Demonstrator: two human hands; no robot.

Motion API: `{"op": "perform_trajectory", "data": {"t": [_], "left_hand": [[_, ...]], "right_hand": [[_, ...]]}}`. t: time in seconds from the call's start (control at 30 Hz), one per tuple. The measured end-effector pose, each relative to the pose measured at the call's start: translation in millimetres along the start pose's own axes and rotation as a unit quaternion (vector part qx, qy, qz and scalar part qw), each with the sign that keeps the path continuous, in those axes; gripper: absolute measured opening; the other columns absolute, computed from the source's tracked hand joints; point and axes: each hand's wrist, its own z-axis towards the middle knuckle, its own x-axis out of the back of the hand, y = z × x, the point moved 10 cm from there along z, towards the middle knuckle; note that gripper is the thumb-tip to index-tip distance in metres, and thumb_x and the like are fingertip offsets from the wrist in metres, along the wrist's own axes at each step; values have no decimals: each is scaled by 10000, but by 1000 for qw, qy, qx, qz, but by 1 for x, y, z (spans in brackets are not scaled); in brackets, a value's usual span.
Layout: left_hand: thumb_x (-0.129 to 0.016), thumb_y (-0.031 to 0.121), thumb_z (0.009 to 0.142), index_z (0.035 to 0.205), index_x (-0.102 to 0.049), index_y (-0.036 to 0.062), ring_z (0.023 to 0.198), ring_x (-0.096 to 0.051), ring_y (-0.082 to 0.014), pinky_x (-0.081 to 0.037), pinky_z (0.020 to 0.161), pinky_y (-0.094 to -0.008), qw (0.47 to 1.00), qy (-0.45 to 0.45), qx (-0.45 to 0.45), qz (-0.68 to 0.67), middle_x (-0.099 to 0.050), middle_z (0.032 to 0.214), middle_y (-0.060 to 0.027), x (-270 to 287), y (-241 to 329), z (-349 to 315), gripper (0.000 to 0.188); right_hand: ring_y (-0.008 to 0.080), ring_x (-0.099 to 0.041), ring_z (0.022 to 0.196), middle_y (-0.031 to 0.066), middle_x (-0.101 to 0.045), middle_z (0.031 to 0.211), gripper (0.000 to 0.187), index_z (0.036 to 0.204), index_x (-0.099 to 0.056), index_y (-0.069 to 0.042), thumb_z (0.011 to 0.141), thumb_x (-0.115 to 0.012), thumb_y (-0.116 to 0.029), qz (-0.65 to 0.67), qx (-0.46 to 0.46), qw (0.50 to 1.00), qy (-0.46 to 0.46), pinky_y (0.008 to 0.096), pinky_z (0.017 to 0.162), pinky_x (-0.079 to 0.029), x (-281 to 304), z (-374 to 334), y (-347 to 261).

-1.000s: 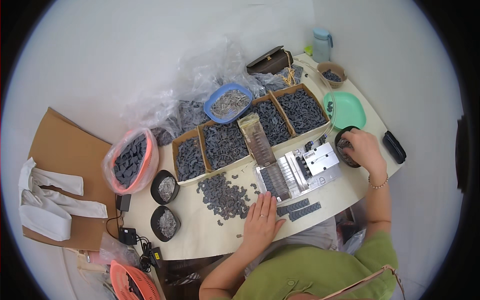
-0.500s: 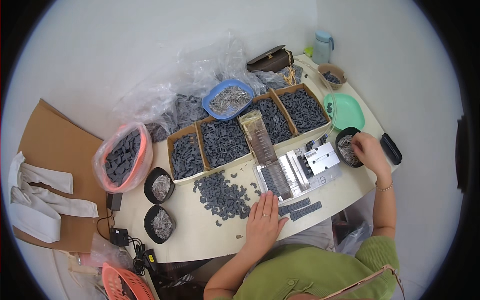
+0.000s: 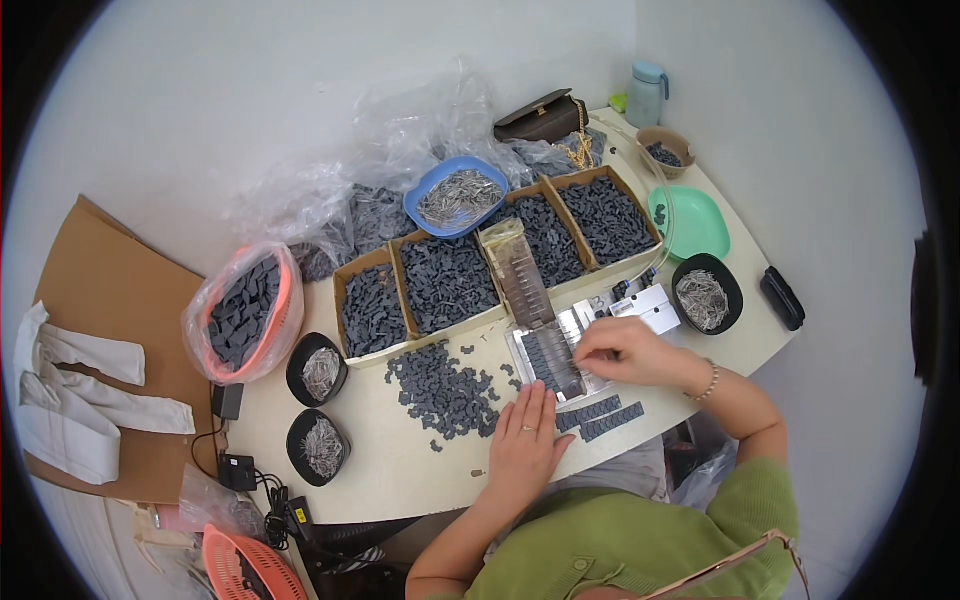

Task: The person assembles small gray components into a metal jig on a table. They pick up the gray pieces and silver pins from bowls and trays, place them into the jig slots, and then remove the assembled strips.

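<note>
Evidently, the left hand (image 3: 530, 435) is there to steady: it lies flat near the front edge of the cream-topped bench (image 3: 400, 485), fingers straight, tips against the near-left corner of the silver, ribbed metal fixture (image 3: 581, 325), where small dark grey pieces (image 3: 541, 352) sit lined up. The right hand (image 3: 640, 352) hovers above the ribs, thumb and forefinger drawn together; whether a pin is between them I cannot tell. The rounded black bowl of thin silver pins (image 3: 703, 300) stands by the bench's right edge, presumably for easy reach. Half a second ago the right hand was at that bowl; the left has stayed put.
</note>
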Motion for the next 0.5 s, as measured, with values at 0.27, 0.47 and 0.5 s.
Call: {"op": "perform_trajectory", "data": {"t": [0.27,0.47,0.5], "left_hand": [[-716,280,780,1292,-484,-42,1252,-446,-367,-374,994,-461,1000,1,4,-26,-453,1367,-210,3,-1,1,647],[-746,206,752,1254,-530,-2,1197,-473,-385,-390,971,-464,994,29,35,-103,-474,1315,-202,18,-17,6,585],[-745,200,752,1248,-534,-1,1190,-476,-385,-392,967,-464,994,26,31,-99,-474,1306,-201,21,-19,7,576]], "right_hand": [[251,-622,673,95,-609,754,90,841,-634,-34,761,-658,-68,-56,86,992,-71,346,609,-502,-33,15,4],[280,-610,694,98,-591,730,107,840,-626,-41,741,-656,-67,-63,61,993,-83,364,645,-501,-30,12,6],[283,-608,706,98,-588,735,111,840,-624,-42,737,-656,-69,-87,73,990,-83,367,656,-502,-29,11,5]]}}
